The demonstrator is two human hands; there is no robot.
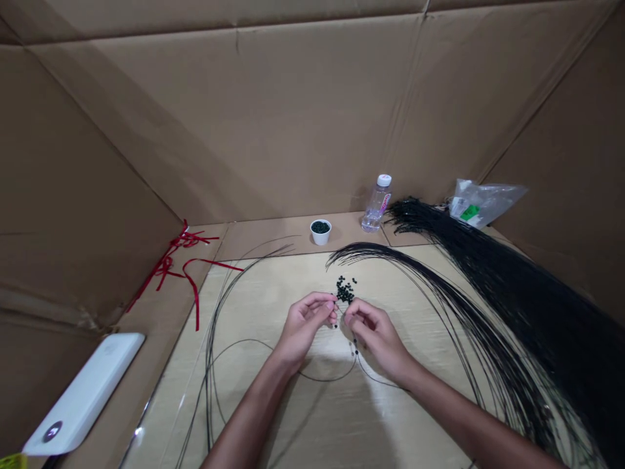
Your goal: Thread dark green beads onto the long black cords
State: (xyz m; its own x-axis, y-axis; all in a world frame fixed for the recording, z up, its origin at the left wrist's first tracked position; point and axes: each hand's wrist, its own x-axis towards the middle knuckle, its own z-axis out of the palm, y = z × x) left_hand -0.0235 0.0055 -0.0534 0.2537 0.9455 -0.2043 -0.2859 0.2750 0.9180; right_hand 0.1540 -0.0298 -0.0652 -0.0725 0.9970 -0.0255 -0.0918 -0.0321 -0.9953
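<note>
The left hand (305, 322) and right hand (375, 332) meet just beside a heap of small dark-green beads (344, 292) on a pale wood-grain board (273, 286). Both sets of fingertips (333, 311) are pinched together on a thin black cord (328, 380) — its end is too fine to follow (the grip itself is partly hidden).

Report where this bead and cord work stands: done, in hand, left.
Done: a few dark beads sit on the thin black cord below the hands. In hand: the left hand and right hand pinch close together, apparently at that cord. Left: the loose bead pile, the white cup of beads and the large bundle of black cords.
</note>
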